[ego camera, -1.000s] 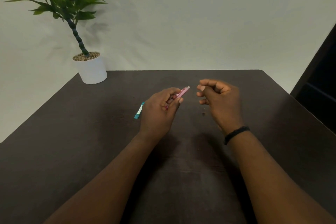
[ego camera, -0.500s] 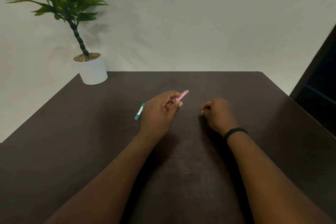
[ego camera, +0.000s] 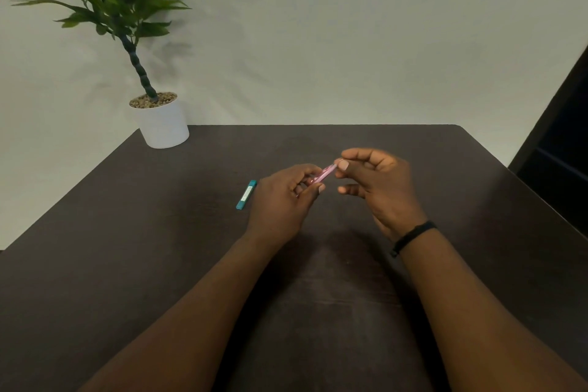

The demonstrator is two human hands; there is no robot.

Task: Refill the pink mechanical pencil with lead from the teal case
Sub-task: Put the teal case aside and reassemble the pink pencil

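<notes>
The left hand is curled closed around the slim pink plastic mechanical pencil, holding it above the dark brown wooden table with its exposed end tilted up and toward the far right. Only a short pink stretch shows beyond the fingers; the rest is hidden inside the grip.

The right hand is where the change lies. Half a second ago it was down near the tabletop, fingers bunched over the spot where a tiny dark piece had been lying a second ago. Now it has risen and moved left to the pencil, with thumb and forefinger pinched together right at the pencil's upper end. Whether something small sits in that pinch cannot be told, as the fingertips cover it. The other fingers are loosely curled, apart from the pinch. A black band circles the right wrist.

The left hand and pencil have hardly shifted across the three moments. The narrow teal plastic lead case lies flat on the table just left of the left hand, not touched, in the same place as before. A green leafy plant in a white round pot stands at the far left corner of the table.
</notes>
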